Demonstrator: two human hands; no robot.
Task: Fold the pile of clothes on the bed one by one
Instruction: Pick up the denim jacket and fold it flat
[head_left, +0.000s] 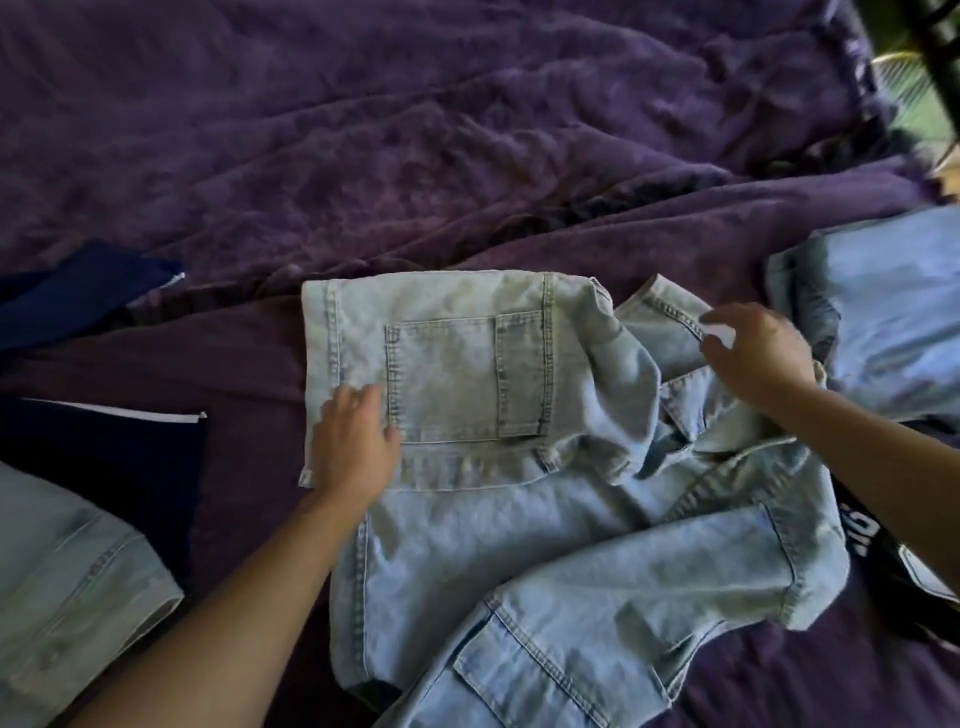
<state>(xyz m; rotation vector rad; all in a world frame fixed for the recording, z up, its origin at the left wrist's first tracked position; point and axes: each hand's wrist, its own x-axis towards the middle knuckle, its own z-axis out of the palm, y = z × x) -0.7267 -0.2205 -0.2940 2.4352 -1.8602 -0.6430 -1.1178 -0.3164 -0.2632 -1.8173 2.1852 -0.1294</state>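
Left hand (356, 447) presses flat on pale blue denim jeans (519, 545); right hand (758, 353), at two o'clock, blurry, grip unclear.

The bed (779, 675) in front of me is covered by a rumpled purple blanket (415, 130). On it lie pale denim jeans (519, 519) in the middle, folded denim (893, 312) and a black printed garment (872, 535) to my right, two navy pieces (78, 296) to my left, and another denim garment (62, 597) at near left.
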